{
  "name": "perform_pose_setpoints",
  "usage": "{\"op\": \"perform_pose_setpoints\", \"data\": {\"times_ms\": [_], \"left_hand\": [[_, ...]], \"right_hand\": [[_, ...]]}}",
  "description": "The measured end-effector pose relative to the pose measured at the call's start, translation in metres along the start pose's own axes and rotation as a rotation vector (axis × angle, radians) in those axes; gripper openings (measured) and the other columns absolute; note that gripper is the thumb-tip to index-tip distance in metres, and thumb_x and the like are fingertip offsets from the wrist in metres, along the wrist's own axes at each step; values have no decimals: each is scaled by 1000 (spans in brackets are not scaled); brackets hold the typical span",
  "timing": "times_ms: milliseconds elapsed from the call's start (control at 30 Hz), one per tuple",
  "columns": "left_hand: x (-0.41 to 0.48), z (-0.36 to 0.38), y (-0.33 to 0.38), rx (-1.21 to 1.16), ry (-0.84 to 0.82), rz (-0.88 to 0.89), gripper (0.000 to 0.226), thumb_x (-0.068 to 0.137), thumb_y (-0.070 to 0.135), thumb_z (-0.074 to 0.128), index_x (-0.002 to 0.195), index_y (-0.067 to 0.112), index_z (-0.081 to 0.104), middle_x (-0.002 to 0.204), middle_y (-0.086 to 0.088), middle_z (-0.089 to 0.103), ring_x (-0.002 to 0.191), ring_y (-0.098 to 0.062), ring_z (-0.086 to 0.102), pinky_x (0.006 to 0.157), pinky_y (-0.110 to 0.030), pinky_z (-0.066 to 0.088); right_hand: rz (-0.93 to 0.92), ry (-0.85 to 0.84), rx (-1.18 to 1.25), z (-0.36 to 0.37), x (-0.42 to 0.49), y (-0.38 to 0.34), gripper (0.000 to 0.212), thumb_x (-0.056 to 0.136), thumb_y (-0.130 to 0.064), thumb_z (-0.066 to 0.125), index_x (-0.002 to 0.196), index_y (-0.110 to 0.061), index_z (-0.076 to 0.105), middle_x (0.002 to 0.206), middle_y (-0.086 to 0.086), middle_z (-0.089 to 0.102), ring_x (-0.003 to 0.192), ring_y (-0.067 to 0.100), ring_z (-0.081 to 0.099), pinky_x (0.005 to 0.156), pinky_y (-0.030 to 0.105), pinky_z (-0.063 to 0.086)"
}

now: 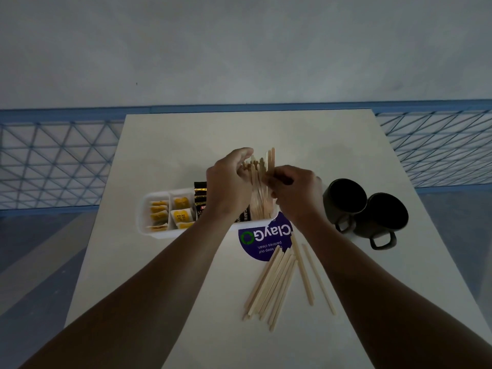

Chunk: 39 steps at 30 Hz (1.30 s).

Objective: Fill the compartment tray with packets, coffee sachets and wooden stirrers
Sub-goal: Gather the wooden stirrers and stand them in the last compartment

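A white compartment tray (145, 209) stands mid-table. Its two left sections hold yellow packets (181, 213), and black coffee sachets (200, 194) stand beside them. A bundle of wooden stirrers (262, 182) stands upright in the tray's right end. My left hand (230, 187) cups the bundle from the left. My right hand (295, 190) pinches the stirrers from the right. Several loose stirrers (274, 283) lie fanned on the table in front of the tray, partly over a purple round label (262, 241).
Two dark mugs (364, 209) stand close together at the right of the tray, handles toward me. The pale table (186, 139) ends at the far side against a blue mesh railing (53, 161); floor shows on both sides.
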<state>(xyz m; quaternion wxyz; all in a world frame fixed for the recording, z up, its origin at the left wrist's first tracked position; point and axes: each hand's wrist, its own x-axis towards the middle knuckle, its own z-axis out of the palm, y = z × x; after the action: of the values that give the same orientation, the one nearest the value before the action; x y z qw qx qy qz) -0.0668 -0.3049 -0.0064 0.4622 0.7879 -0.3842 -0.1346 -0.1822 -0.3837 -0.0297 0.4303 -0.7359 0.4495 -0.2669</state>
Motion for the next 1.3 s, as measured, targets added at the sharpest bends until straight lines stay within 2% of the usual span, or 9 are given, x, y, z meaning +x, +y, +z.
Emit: {"op": "perform_pose_setpoints", "data": {"times_ms": [133,300,400,500,667,833,1000,1167,1300], "left_hand": [[1,0,-3,18,-4,0,41,93,-5,52,129,13,63,127,-1,66,120,-9,60,93,-1,36],[3,2,-4,18,-7,29,40,94,-4,51,128,12,63,127,-4,66,120,-13,60,100,-15,42],[4,0,-5,26,9,39,40,93,-3,54,128,13,63,128,-2,66,120,-12,60,100,-16,43],[0,-5,-1,16,65,44,36,91,0,60,124,12,66,124,-1,68,115,-10,62,91,-4,43],[-19,-13,10,22,191,165,12,88,12,68,99,11,73,94,3,74,79,-1,65,71,0,46],[-55,-4,3,53,-100,75,14,90,24,66,97,14,72,87,7,71,70,1,63,60,-5,45],[-94,18,-19,217,-413,-166,17,88,24,70,101,14,69,100,0,70,95,-15,68,78,-26,57],[-129,33,-33,439,-522,-297,33,82,30,73,109,13,61,102,0,65,88,-16,61,67,-26,45],[-144,40,-40,495,-484,-307,45,76,34,79,110,14,57,101,-1,62,89,-18,62,68,-28,50]], "right_hand": [[-6,-75,-176,8,-4,10,11,90,-28,71,90,-18,76,72,-4,70,64,14,66,68,41,59],[-26,-115,-316,11,-10,15,17,92,-30,69,94,-14,75,81,-3,71,72,11,64,63,16,46],[-60,-92,-330,9,-11,12,23,90,-35,70,98,-14,75,88,-1,73,77,12,65,71,27,54],[-50,-60,-346,4,-13,10,40,87,-40,72,112,-10,71,97,3,73,81,12,64,72,25,50],[8,-1,-336,-11,-25,17,42,87,-34,75,118,-7,68,100,6,73,84,15,66,75,32,58],[82,-49,-406,-24,-59,38,29,90,-27,71,108,-5,70,95,6,73,80,17,69,59,21,55],[276,-132,-590,-29,-93,67,46,88,-40,68,124,-11,62,120,9,66,101,23,65,84,37,57],[408,-160,-698,-33,-120,73,75,83,-60,65,135,-9,50,132,14,51,113,30,57,86,40,52],[450,-158,-696,-21,-132,66,80,78,-65,67,130,-7,50,124,13,55,102,28,59,71,34,46]]}}
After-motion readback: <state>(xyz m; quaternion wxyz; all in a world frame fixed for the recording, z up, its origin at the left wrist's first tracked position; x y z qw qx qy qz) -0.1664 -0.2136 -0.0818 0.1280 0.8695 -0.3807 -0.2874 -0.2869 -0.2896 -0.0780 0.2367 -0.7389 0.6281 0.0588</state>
